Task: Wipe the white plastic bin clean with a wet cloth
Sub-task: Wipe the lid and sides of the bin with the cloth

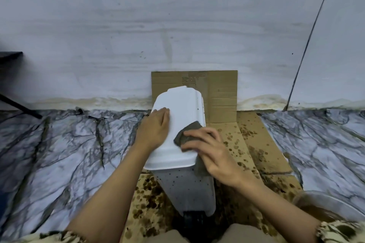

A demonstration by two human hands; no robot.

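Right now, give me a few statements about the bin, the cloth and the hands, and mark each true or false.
1. The right hand presses a grey cloth on the bin's lid. True.
2. The left hand is off the white bin. False: it lies flat on the lid.
3. Dark specks dot the bin's side. True.
4. The bin stands on bare marble floor. False: on stained cardboard.

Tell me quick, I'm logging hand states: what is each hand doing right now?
Left hand: open, fingers flat on the white bin's lid.
Right hand: open, straight fingers pressing the grey cloth onto the lid.
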